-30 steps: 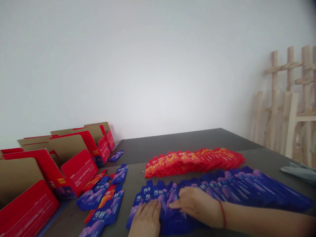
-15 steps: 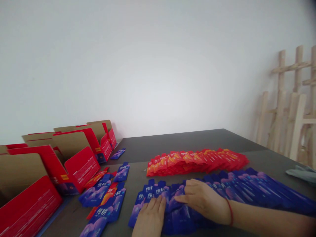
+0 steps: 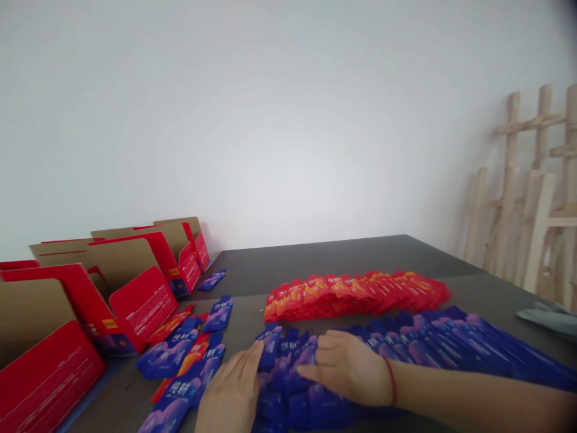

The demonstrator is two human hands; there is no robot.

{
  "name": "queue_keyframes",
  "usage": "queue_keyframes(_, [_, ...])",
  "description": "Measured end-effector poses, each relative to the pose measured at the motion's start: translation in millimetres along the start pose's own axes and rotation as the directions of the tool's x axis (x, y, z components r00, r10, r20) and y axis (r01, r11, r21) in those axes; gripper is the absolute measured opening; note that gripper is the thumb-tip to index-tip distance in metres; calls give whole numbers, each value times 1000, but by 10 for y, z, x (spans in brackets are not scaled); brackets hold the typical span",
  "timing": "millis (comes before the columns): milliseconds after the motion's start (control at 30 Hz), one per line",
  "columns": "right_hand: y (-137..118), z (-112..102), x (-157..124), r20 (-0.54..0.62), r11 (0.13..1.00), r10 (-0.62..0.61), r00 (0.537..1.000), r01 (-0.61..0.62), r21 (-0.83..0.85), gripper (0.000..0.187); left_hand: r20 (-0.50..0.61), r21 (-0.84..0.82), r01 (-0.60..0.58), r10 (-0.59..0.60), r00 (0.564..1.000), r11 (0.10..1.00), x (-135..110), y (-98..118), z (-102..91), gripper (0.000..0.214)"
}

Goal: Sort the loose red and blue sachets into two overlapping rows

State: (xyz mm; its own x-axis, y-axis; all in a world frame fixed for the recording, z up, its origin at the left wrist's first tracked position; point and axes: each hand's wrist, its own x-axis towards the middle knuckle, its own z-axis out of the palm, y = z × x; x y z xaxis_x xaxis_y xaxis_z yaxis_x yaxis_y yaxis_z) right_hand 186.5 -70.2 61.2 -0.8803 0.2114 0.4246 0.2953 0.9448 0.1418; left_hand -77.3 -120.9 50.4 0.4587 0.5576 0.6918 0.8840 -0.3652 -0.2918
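Both hands rest flat on the near end of a long row of blue sachets that lies fanned across the dark desk. The left hand lies palm down with its fingers stretched out and together, gripping nothing; the tips touch the leftmost blue sachet, which sits just ahead of them. The right hand, a red string at its wrist, also lies open and flat, its fingers pointing left across the overlapped sachets and pressing on them, with nothing held. The row runs away to the right of the right hand. Beyond both hands' fingers, well apart from them, lies a row of red sachets. Left of the left hand's fingers, near them, is a loose pile of mixed sachets, and farther left stand open red cartons. Far right, a wooden frame leans at the wall.
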Motion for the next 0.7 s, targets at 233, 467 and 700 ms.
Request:
queue_keyframes(233, [-135,67,195,203,998,-37,978,26,56,42,94,-83,70,-62,994,994,-169,6,65,38])
queue_keyframes(467, [-137,178,669,361,875,413,836,-475,97,78,107,-87,127,-117,987,988,-110,-46,60,38])
queue_keyframes(700, [-242,284,679,439,871,417,796,-487,56,79,144,-132,111,-91,985,985,-410,-156,51,39])
